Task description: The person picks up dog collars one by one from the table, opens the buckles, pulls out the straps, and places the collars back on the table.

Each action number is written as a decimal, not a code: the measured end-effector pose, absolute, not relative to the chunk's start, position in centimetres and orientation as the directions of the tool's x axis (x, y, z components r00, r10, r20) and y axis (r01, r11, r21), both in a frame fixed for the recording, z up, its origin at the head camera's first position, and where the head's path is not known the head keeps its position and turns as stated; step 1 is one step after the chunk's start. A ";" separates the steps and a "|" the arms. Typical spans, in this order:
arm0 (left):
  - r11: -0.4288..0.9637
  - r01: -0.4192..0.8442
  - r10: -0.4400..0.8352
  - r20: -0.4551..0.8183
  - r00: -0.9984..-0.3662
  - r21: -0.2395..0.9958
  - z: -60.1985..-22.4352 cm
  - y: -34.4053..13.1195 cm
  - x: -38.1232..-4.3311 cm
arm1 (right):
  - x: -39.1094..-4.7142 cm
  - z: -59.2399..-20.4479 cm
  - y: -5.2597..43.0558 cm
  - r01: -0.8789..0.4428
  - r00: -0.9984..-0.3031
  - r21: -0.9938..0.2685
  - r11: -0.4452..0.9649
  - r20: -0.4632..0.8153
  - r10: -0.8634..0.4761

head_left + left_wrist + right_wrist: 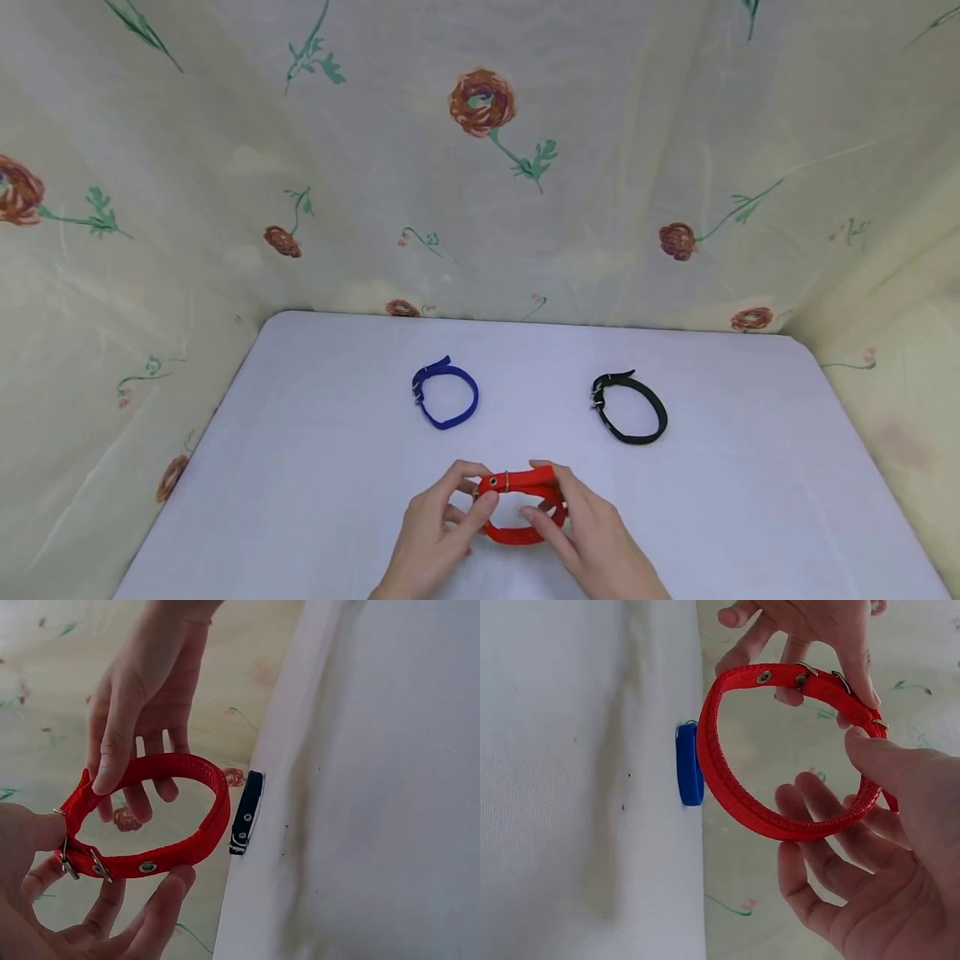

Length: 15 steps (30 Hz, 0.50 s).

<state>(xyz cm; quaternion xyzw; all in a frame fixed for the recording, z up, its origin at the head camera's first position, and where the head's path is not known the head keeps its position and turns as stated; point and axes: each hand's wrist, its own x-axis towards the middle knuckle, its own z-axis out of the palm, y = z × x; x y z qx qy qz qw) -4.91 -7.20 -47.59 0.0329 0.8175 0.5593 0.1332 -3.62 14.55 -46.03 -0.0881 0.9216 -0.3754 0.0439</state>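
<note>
Both hands hold a red collar (513, 536) above the near part of the table, its strap fastened into a loop. The left hand (438, 529) pinches it at the buckle end, where metal fittings and an eyelet show in the left wrist view. On the opposite side, the right hand (592, 529) grips the strap between thumb and fingers. In the right wrist view the red collar (739, 806) stands as a wide ring, with the right fingers (832, 862) partly inside and beneath it.
A blue collar (477, 400) lies looped on the white table (315, 467), beyond the left hand. Farther right lies a black collar (663, 412), also looped. Flower-patterned cloth (360, 167) hangs behind the table and along both sides.
</note>
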 end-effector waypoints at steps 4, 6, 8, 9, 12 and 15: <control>0.457 -0.031 0.184 -0.129 -0.974 0.889 -47.2 -7.1 -4.6 | -3.5 -45.9 14.5 -0.109 -0.988 -0.741 0.662 0.009 -0.152; 0.490 -0.003 0.183 -0.106 -0.977 0.872 -47.1 -7.0 -4.4 | -3.4 -45.9 14.5 -0.122 -0.990 -0.738 0.664 0.040 -0.137; 0.505 0.037 0.192 -0.071 -0.979 0.862 -47.1 -6.9 -4.3 | -3.2 -46.0 14.4 -0.167 -0.985 -0.719 0.675 0.099 -0.138; 0.506 0.062 0.202 -0.049 -0.978 0.860 -47.1 -6.9 -4.2 | -3.2 -46.0 14.5 -0.199 -0.980 -0.708 0.678 0.134 -0.147; 0.510 0.122 0.224 0.006 -0.975 0.851 -47.3 -6.8 -4.1 | -3.1 -46.3 14.5 -0.297 -0.954 -0.682 0.669 0.237 -0.181; 0.524 0.160 0.244 0.032 -0.969 0.836 -47.4 -6.7 -4.0 | -3.1 -46.6 14.4 -0.348 -0.937 -0.693 0.632 0.278 -0.211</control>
